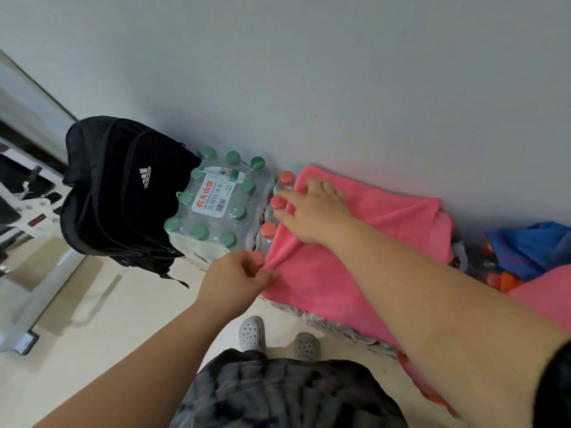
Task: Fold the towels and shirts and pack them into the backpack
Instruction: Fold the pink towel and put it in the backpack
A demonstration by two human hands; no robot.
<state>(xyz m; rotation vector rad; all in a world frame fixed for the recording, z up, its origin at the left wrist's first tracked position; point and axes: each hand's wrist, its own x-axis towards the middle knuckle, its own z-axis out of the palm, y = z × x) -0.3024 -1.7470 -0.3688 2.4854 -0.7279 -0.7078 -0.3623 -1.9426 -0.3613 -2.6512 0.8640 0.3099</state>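
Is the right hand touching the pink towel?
Touching. The head view shows the right hand lying flat on the pink towel, fingers spread on the cloth with no gap.

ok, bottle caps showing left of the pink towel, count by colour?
Green caps: 10
Red caps: 4, one partly behind the left hand, which pinches the pink towel
Total: 14

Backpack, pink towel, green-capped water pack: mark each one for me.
backpack [117, 186]: head view, black front panel left of the white logo.
pink towel [401, 214]: head view, flat bare stretch toward its far right corner.
green-capped water pack [213, 197]: head view, on its white label.
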